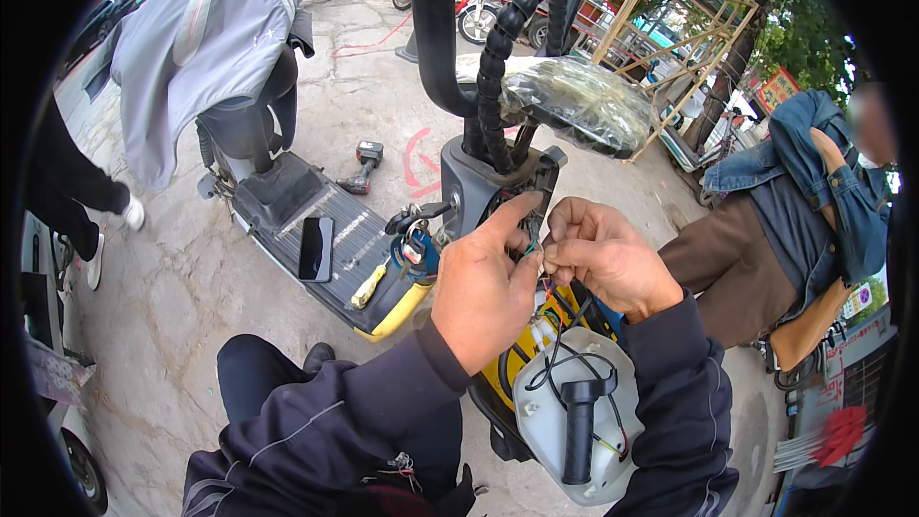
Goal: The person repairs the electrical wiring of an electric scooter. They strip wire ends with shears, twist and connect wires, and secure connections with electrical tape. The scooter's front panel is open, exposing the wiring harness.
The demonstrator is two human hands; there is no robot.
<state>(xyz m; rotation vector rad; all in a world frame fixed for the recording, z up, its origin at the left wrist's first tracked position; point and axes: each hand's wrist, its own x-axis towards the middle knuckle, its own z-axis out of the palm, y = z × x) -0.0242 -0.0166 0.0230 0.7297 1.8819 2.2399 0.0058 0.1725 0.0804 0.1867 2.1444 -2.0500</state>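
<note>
Both of my hands meet at the opened steering column (462, 177) of an electric scooter. My left hand (479, 287) has its thumb and index finger closed round thin wires (531, 249), its index reaching into the column's opening. Close beside it, my right hand (613, 263) pinches the wires between thumb and fingertips; the exact ends are hidden by the fingers. Below them, a black twist throttle grip (577, 431) with its cable lies on a white plastic cover (536, 412). A key bunch (416, 215) hangs at the column's left side.
To the left, a scooter footboard (278, 206) carries a phone (316, 249), a yellow-handled screwdriver (369, 285) and a roll of blue tape (426, 258). A cordless drill (362, 168) lies on the pavement. A person in denim (756, 201) sits at right; another person's legs (86, 182) show left.
</note>
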